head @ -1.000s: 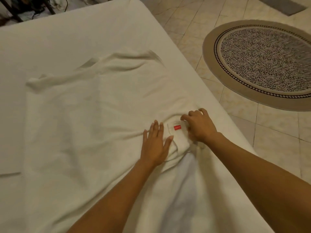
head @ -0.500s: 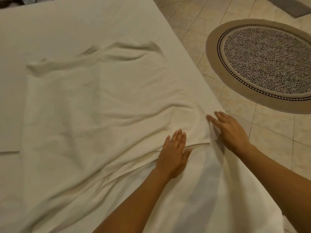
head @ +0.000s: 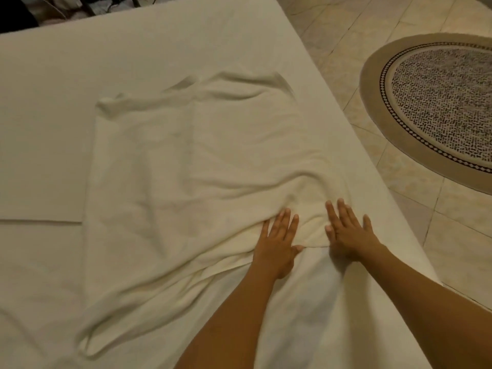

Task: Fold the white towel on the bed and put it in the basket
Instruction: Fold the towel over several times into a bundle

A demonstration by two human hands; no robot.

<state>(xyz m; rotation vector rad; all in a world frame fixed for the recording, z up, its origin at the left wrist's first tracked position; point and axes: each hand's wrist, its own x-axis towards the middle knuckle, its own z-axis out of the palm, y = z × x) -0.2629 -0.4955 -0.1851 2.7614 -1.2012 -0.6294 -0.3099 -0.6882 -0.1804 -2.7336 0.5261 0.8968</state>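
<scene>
The bed (head: pixel 53 129) is covered by a white sheet, and the white towel (head: pixel 186 169) is spread across it, wrinkled, with its near right corner close to the bed's edge. One fold may have been laid along that near edge, but this cannot be confirmed; the work is judged to be at an early stage, with smoothing in hand. Further folds and the transfer remain outstanding, and no basket is in view. The left hand (head: pixel 277 246) and the right hand (head: pixel 348 235) are pressed flat on the towel side by side. The fingers (head: pixel 287 222) are extended and slightly spread; nothing is gripped.
</scene>
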